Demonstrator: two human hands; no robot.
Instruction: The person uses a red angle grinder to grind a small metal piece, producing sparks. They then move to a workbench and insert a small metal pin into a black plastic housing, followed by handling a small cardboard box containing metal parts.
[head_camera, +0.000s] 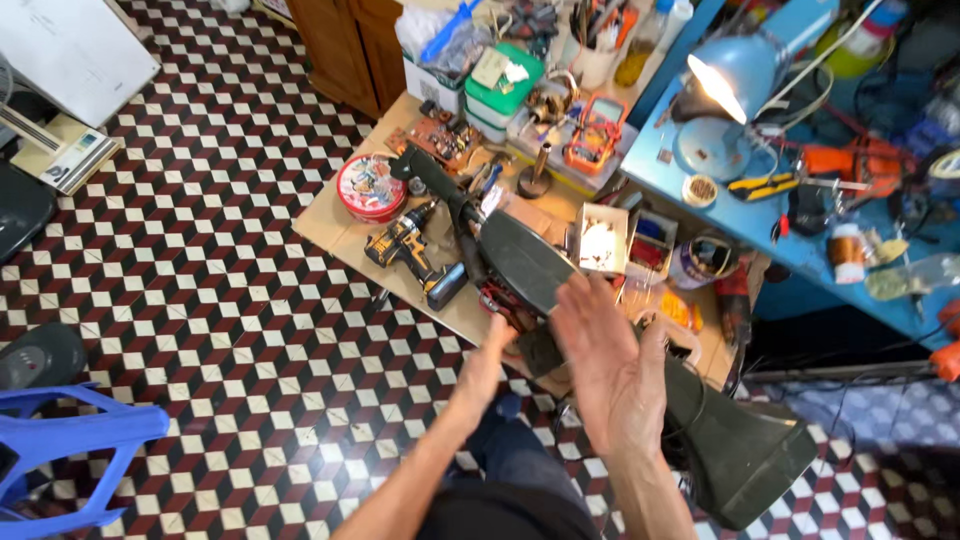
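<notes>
A long dark olive-green appliance (520, 262) lies across my lap, above the low wooden table (330, 232). Its thin handle end (430, 172) points to the upper left and its wide body (745, 450) reaches to the lower right. My left hand (490, 350) is closed on its underside near the middle, with the fingers partly hidden. My right hand (605, 365) lies flat against the appliance's side, fingers spread, gripping nothing.
On the table are a yellow-black cordless drill (410, 248), a round red tin (370, 187), small parts boxes (602, 240) and an orange meter (592, 135). A blue bench (790, 250) with a lit lamp (725, 80) stands to the right, and a blue plastic stool (70, 440) at lower left on the chequered floor.
</notes>
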